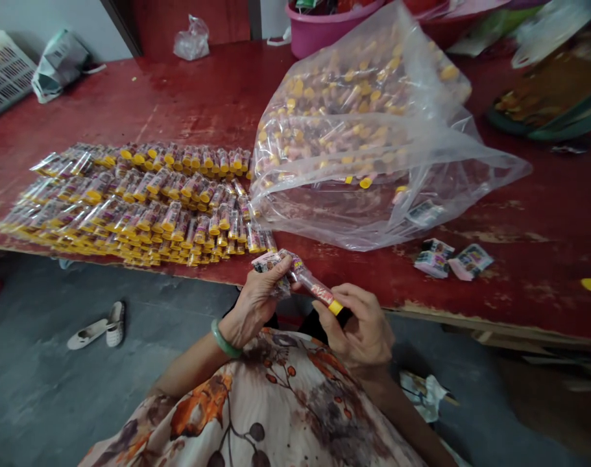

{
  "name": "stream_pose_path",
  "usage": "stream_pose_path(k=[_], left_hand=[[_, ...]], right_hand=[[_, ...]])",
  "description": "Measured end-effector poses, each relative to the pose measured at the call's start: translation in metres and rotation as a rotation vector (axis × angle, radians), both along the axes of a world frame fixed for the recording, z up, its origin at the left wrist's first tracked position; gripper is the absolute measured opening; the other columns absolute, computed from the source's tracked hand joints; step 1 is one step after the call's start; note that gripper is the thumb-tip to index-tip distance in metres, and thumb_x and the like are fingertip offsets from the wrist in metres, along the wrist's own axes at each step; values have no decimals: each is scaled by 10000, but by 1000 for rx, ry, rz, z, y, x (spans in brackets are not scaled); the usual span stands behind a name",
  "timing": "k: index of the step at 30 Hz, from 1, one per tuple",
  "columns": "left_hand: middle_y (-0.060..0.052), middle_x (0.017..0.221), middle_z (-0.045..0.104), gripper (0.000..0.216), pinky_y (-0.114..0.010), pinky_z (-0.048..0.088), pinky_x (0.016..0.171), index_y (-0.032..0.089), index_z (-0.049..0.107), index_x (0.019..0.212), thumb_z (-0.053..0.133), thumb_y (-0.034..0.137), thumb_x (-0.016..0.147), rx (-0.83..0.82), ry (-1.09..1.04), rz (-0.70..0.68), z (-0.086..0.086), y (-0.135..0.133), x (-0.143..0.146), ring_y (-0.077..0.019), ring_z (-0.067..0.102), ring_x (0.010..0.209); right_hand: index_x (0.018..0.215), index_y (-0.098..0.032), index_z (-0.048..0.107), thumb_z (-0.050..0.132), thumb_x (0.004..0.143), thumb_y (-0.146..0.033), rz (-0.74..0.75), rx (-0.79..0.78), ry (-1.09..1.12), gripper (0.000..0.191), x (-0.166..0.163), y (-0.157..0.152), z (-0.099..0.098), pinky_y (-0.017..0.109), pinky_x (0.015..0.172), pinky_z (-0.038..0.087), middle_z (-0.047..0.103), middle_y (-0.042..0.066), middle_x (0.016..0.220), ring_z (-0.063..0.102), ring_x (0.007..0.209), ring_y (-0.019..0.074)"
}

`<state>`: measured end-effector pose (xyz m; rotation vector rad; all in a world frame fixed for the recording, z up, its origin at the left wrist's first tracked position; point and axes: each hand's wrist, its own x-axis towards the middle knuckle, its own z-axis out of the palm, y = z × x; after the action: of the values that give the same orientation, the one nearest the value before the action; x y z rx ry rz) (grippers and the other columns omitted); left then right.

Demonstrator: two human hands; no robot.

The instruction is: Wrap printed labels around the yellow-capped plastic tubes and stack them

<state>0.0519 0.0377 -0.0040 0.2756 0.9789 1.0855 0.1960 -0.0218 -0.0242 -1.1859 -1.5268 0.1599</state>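
My left hand (pixel 262 293), with a green bangle (pixel 226 340) at the wrist, pinches a small stack of printed labels (pixel 267 262) and the upper end of a clear plastic tube. That tube (pixel 317 290) has a yellow cap and reddish printing, and it slants down to the right in front of the table edge. Near its yellow cap, the thumb and fingers of my right hand (pixel 361 324) close on it. Part of the tube's upper end is hidden by my left thumb and the labels.
Rows of yellow-capped tubes (pixel 144 201) lie piled on the red table (pixel 188 97) at left. A large clear bag (pixel 363 130) full of tubes rests at centre right. Two label stacks (pixel 434 257) lie right of it. Behind are a pink basin (pixel 319 29) and a crumpled bag (pixel 191 39).
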Motion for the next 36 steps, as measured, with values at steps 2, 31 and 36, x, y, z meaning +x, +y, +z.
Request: stream_pose_path(k=[2, 31, 36], left_hand=[[8, 724, 630, 321, -225, 520, 544, 127, 646, 809, 846, 286, 614, 8, 11, 7, 1, -1, -2, -94, 583, 584], [-22, 717, 673, 412, -257, 522, 579, 117, 690, 791, 907, 212, 455, 17, 36, -175, 1, -3, -25, -123, 611, 579], [-35, 702, 666, 398, -256, 505, 584, 99, 691, 757, 909, 238, 454, 27, 74, -173, 0, -2, -27, -125, 603, 583]], right_hand=[[1106, -252, 540, 741, 739, -139, -13, 17, -67, 434, -4, 0, -2, 319, 662, 571, 652, 51, 954, 663, 798, 187], [941, -203, 638, 568, 802, -27, 303, 19, 100, 236, -27, 42, 11, 309, 707, 534, 641, 61, 936, 637, 833, 167], [948, -188, 630, 556, 790, 2, 287, 36, 82, 257, -35, 43, 1, 292, 697, 531, 633, 65, 944, 633, 831, 161]])
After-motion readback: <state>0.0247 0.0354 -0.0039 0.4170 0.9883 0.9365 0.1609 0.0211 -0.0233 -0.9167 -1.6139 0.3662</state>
